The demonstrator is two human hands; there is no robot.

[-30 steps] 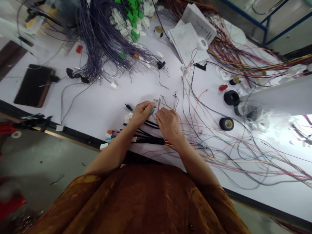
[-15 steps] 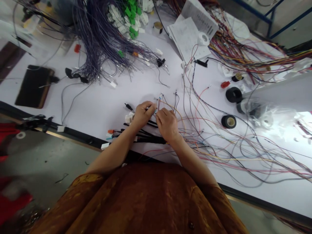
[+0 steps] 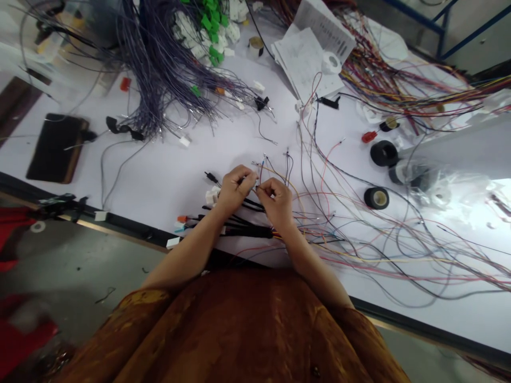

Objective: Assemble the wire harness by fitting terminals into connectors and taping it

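My left hand [image 3: 236, 187] is closed, thumb and finger pinched on a small pale piece [image 3: 256, 182], mostly hidden by the fingertips. Right beside it, my right hand [image 3: 278, 201] pinches the end of a thin wire, its fingertips almost touching those of the left. Loose wires with metal terminals [image 3: 264, 157] lie just beyond both hands. Below the wrists runs a black-sleeved wire bundle [image 3: 249, 231], with a white connector [image 3: 212, 196], a black plug [image 3: 211, 176] and an orange connector [image 3: 182, 218] at its left end.
Purple wires [image 3: 154, 69] are heaped at the back left near green and white connectors [image 3: 211, 26]. Papers [image 3: 305, 58] carry a white tape roll. Black tape rolls [image 3: 376, 198] and a plastic bag [image 3: 435, 194] sit right, among spread wires. A dark phone-like slab [image 3: 56, 148] lies left.
My right hand's fingers have turned and opened out from a curled grip to a fingertip pinch. My left hand has stayed nearly in place. The view has shifted slightly.
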